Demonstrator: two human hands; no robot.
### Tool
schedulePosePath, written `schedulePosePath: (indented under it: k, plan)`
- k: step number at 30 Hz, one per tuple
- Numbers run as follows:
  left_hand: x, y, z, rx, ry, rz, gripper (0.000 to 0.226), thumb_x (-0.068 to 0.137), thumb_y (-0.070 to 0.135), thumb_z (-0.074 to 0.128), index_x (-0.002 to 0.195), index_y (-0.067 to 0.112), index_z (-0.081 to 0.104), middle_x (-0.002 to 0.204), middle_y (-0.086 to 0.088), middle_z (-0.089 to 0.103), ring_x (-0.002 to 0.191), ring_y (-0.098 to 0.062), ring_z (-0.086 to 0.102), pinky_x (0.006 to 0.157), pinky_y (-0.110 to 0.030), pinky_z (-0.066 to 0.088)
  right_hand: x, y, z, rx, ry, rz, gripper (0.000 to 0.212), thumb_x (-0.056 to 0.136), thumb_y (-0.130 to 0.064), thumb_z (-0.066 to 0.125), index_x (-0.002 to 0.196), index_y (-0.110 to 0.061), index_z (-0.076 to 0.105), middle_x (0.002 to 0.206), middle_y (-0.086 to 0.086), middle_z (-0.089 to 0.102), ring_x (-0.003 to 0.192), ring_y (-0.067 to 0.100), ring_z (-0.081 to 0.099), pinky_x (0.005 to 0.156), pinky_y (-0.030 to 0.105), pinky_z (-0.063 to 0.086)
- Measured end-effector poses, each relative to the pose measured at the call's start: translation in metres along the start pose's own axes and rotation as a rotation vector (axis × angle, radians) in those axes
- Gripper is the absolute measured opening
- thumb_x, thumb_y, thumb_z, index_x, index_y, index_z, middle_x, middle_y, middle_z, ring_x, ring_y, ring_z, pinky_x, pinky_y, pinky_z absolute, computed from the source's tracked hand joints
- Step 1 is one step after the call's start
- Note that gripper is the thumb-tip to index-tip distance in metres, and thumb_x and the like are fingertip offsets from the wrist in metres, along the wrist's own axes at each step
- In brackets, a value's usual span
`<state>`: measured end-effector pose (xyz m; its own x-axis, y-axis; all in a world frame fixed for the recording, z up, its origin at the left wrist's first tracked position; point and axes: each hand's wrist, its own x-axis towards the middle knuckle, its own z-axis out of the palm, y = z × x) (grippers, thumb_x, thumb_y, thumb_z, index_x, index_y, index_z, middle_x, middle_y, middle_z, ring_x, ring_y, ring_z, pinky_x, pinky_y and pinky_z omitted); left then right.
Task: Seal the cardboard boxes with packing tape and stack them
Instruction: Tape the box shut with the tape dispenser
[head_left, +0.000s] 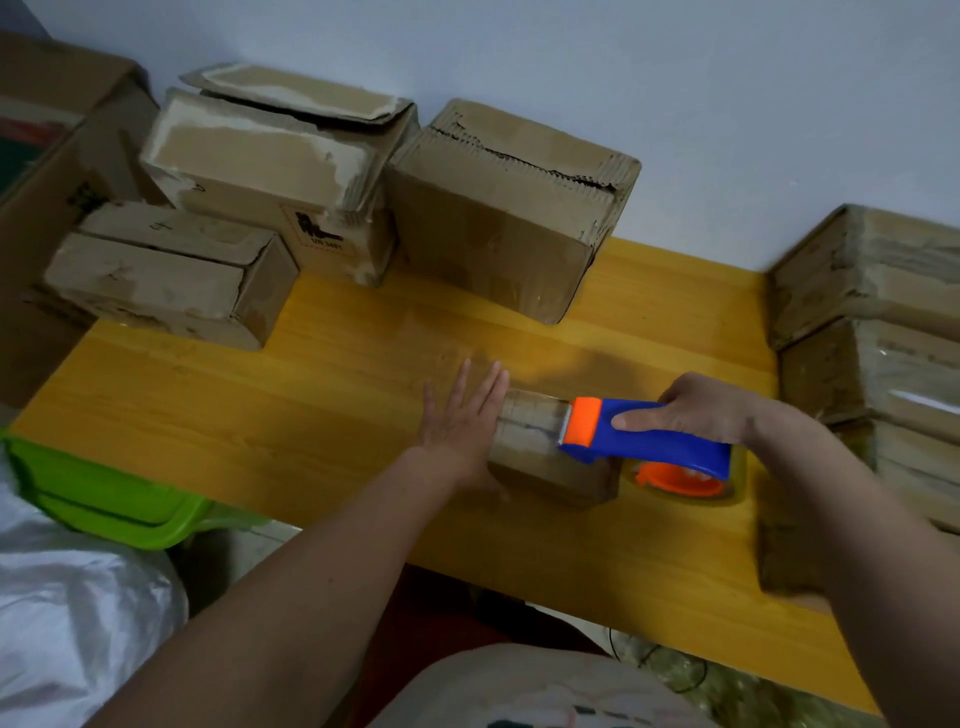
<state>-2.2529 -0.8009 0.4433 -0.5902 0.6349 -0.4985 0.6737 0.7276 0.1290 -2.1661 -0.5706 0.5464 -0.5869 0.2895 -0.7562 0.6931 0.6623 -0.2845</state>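
A small cardboard box (540, 457) lies on the yellow table (311, 415) in front of me. My left hand (462, 421) lies flat on the box's left end, fingers straight, pressing it down. My right hand (696, 408) grips the blue handle of a blue and orange tape dispenser (649, 439), whose orange front edge sits on the box's top. A strip of clear tape covers the top to the left of the dispenser. The tape roll (685, 480) hangs off the box's right side.
Three worn cardboard boxes (498, 208) stand along the back by the wall, with flaps loose. A stack of taped boxes (872, 332) rises at the right edge. A large carton (47, 171) and a green plastic stool (104, 488) are at the left.
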Motion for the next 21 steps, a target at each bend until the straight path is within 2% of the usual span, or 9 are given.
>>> schedulePosePath:
  k: [2, 5, 9, 15, 21]
  plan:
    - [0.000, 0.000, -0.001, -0.013, -0.004, 0.001, 0.153, 0.053, 0.069, 0.080, 0.146, 0.020, -0.031, 0.153, 0.006, -0.038, 0.139, -0.029, -0.037, 0.111, -0.063, -0.009, 0.002, 0.007, 0.005, 0.038, 0.005, -0.002, 0.070, 0.061, -0.071, 0.066, 0.088, -0.006, 0.068, 0.083, 0.013, 0.072, 0.072, 0.023, 0.064, 0.065, 0.031, 0.047]
    - [-0.001, 0.001, 0.000, -0.023, -0.008, 0.003, 0.154, 0.053, 0.072, 0.078, 0.146, 0.021, -0.033, 0.153, 0.006, -0.039, 0.139, -0.028, -0.037, 0.112, -0.061, -0.010, 0.005, 0.009, 0.013, 0.045, 0.003, 0.003, 0.063, 0.067, -0.066, 0.068, 0.089, -0.008, 0.067, 0.084, 0.009, 0.071, 0.077, 0.023, 0.066, 0.067, 0.031, 0.050]
    - [-0.001, 0.008, -0.006, -0.022, -0.024, -0.017, 0.155, 0.052, 0.074, 0.077, 0.146, 0.016, -0.032, 0.154, 0.000, -0.038, 0.139, -0.028, -0.036, 0.114, -0.059, -0.012, 0.007, 0.015, 0.013, 0.082, 0.019, 0.006, 0.063, 0.068, -0.067, 0.068, 0.092, -0.009, 0.065, 0.088, 0.009, 0.071, 0.083, 0.025, 0.067, 0.074, 0.035, 0.053]
    - [0.005, 0.042, -0.011, 0.103, 0.081, 0.175, 0.153, 0.056, 0.075, 0.074, 0.148, 0.008, -0.027, 0.155, -0.010, -0.034, 0.141, -0.027, -0.033, 0.117, -0.046, -0.015, 0.006, 0.014, 0.013, 0.106, 0.013, 0.003, 0.058, 0.072, -0.063, 0.067, 0.091, -0.008, 0.067, 0.076, 0.005, 0.068, 0.068, 0.018, 0.062, 0.059, 0.026, 0.045]
    - [0.015, 0.049, 0.005, 0.098, 0.148, 0.206, 0.147, 0.058, 0.083, 0.065, 0.149, 0.009, -0.023, 0.158, -0.010, -0.027, 0.144, -0.025, -0.028, 0.117, -0.043, -0.017, 0.013, 0.016, 0.015, 0.108, 0.011, 0.035, 0.061, 0.067, -0.068, 0.068, 0.091, -0.012, 0.063, 0.081, 0.004, 0.068, 0.075, 0.019, 0.064, 0.063, 0.027, 0.047]
